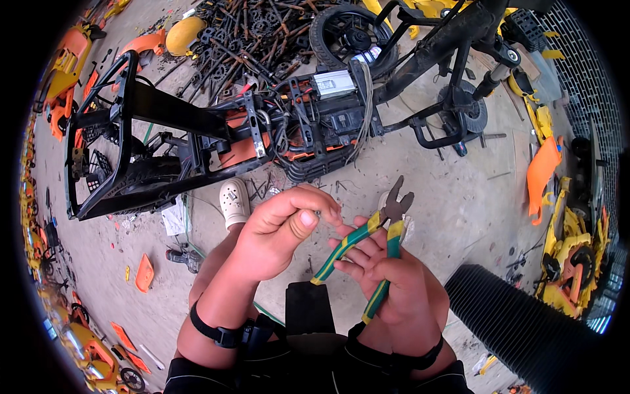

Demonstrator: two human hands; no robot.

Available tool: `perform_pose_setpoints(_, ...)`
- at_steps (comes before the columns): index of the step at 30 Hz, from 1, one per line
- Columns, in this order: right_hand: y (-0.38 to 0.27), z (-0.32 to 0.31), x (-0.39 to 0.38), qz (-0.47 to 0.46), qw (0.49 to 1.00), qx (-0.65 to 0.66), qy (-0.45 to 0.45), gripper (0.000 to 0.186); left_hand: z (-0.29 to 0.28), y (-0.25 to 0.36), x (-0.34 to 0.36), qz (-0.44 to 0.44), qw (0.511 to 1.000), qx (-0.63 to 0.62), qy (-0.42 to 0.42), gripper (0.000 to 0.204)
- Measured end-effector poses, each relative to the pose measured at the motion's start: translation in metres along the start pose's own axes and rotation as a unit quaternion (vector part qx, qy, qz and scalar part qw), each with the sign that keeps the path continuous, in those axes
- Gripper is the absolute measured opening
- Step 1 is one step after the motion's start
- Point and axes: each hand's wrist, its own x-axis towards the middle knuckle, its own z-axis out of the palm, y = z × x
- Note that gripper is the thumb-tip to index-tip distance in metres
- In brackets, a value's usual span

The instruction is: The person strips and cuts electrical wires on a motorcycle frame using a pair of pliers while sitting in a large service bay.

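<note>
My right hand [405, 284] holds a pair of pliers [394, 209] with green and yellow handles. Their dark jaws stand apart and point away from me, and the handles are spread. Just left of them, my left hand [279, 230] is closed, thumb against the curled index finger. A tiny dark bit shows at that pinch, too small to name. Beyond both hands lies a black vehicle frame [203, 178], with a bundle of wires and a silver box [333, 84] in its middle. Neither hand touches the frame.
A heap of rusty metal parts [252, 39] and a black wheel [354, 38] lie at the back. A power drill [184, 259] is on the floor at left. A black ribbed piece [518, 322] sits at lower right. Orange and yellow panels [543, 174] line both sides.
</note>
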Motion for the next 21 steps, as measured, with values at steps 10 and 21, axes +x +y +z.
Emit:
perform_pose_setpoints(10,0.0,0.021,-0.001,0.021,0.989,-0.134,0.056,0.064,-0.004,0.005,0.002,-0.172,0.984,-0.008,0.04,0.029)
perform_pose_setpoints(21,0.003,0.028,0.013,-0.07,0.951,-0.301,0.028,0.055,-0.012,0.006,0.035,-0.157,0.984,0.004,0.086,0.025)
